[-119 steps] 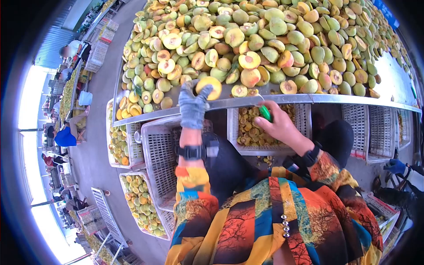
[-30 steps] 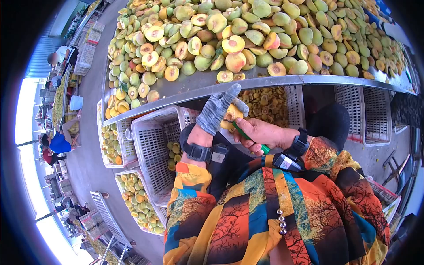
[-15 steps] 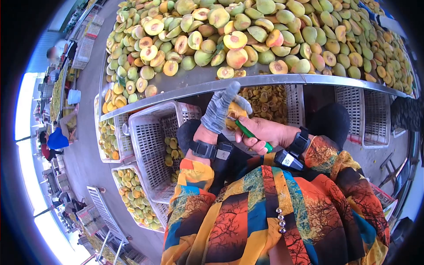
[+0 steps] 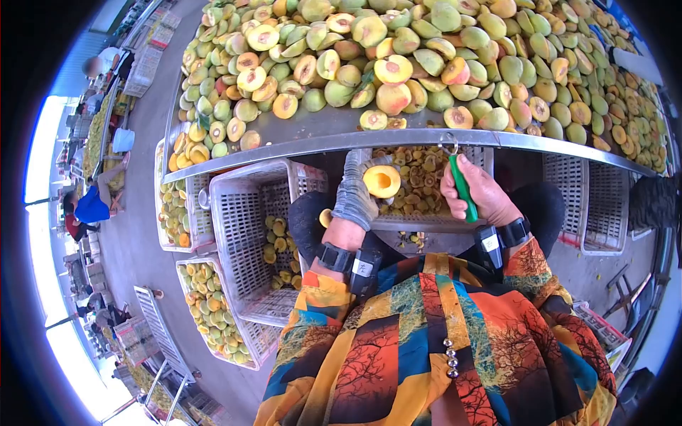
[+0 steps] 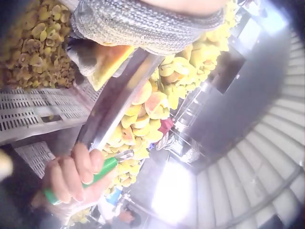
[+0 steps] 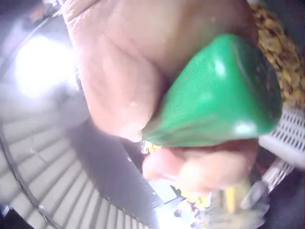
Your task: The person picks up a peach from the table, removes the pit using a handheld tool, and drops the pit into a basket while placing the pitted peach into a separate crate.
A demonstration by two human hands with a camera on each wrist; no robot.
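Note:
My gloved left hand [image 4: 352,200] holds a yellow peach half [image 4: 382,192] below the table edge, its cut face up with a round hollow in the middle. In the left wrist view, the peach half [image 5: 108,67] shows as a wedge beyond the grey knitted glove. My bare right hand [image 4: 484,195] grips the green handle of a pitting tool [image 4: 462,188], whose metal loop points up toward the table rim. Fingers curl round this handle [image 6: 214,100] in the right wrist view. Beside my left wrist, over the crate side, shows another yellow piece [image 4: 325,217].
Peach halves [image 4: 398,64] heap on a metal-rimmed table [image 4: 305,145] ahead. A crate [image 4: 433,226] of small cut pieces stands below it. Left of my legs, a white crate [image 4: 245,234] holds some halves, with fuller crates [image 4: 213,312] beyond. Other people [image 4: 92,206] work far left.
My left hand came from the table with a peach half. Half a second ago the tool was at its cut face; now my hands are apart and the face shows a hollow.

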